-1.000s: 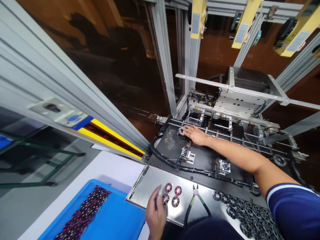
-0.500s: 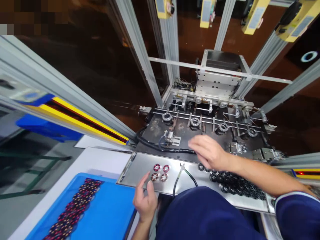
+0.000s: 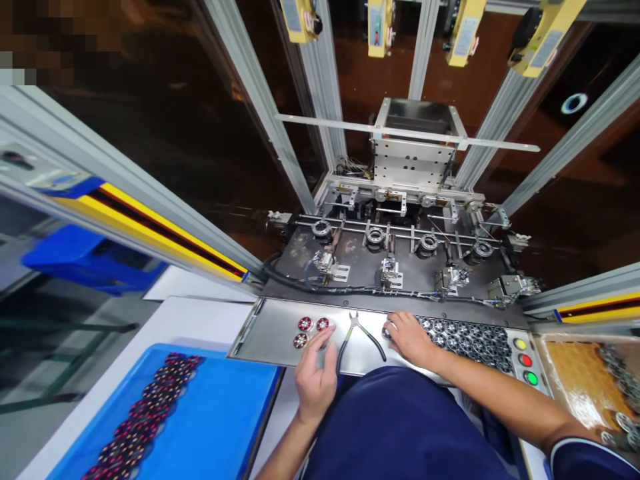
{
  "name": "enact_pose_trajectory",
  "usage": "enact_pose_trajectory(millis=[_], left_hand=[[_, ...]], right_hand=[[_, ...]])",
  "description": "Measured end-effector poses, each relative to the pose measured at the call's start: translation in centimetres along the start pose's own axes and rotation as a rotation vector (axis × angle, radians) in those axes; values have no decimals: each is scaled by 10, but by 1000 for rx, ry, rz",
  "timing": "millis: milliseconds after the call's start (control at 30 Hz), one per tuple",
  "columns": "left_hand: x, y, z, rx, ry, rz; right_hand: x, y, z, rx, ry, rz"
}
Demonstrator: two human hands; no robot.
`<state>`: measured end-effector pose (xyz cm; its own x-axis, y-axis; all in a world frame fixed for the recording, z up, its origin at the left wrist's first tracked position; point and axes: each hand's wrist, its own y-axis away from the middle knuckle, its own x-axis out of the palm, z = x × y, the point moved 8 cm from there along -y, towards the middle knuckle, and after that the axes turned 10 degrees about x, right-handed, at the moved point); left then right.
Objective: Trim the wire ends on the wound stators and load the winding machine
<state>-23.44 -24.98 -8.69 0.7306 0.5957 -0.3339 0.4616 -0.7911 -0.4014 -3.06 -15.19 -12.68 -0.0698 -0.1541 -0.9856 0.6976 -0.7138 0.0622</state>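
Note:
My left hand (image 3: 316, 377) is open above the metal tray (image 3: 270, 327), its stretched fingers at a small group of round wound cores with red and copper colours (image 3: 305, 324). Three of them show; the fingertips cover the spot beside them. My right hand (image 3: 411, 340) is lowered onto the tray, with fingers curled over a black round core (image 3: 387, 331) that peeks out at their left. To its right lie many similar black cores (image 3: 465, 341) in rows. Between my hands rests a pair of cutting pliers (image 3: 355, 321) with dark green handles spread.
Behind the tray stands a machine bed with several ring holders (image 3: 375, 237) and small clamps (image 3: 392, 275). A blue tray (image 3: 215, 413) with rows of wound cores is at left. Coloured buttons (image 3: 525, 361) sit at the tray's right end. Yellow light-curtain bars (image 3: 165, 230) flank the frame.
My right hand has come down from above the machine's front edge to the black cores. My left hand has moved right and up over the wound cores. The view has shifted right.

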Motion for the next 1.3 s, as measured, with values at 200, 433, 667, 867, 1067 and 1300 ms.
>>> enact_pose_trajectory(millis=[200,433,667,867,1067,1300], left_hand=[[9,5,7,-270,194,86],[28,-11,-38,-535,675,379],[7,-16,-81,-617,1077,90],[8,-12,-89,-653,1203,5],[11,-15,-95,-582,1111,14],[-4,-25,-91,-371,717,167]], right_hand=[[-14,-15,14,-173,-83,6],[-127,-22,84,-422,-361,-230],[-213,-4,108,-563,-718,-501],[-220,6,105,-553,-711,-624],[-217,10,102,-504,-697,-702],[-228,6,82,-496,-777,-362]])
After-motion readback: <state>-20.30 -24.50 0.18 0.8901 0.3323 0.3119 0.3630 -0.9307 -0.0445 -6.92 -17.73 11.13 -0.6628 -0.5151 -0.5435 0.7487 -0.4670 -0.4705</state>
